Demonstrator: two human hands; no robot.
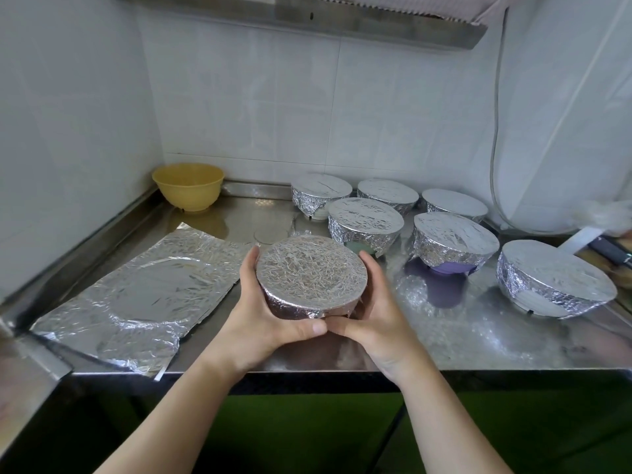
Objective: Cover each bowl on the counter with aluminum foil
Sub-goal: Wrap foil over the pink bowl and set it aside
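left hand and right hand both cupping foil-wrapped bowl, fingers curling round its sides, holding it over steel counter front; yellow bowl sitting uncovered in far corner

My arms are bare from the bottom edge of the view up to the wrists, with no sleeve or cuff showing on either. My left hand and right hand wear nothing: I see no gloves, rings, watch or bracelet. My thumbnails are short and unpainted.
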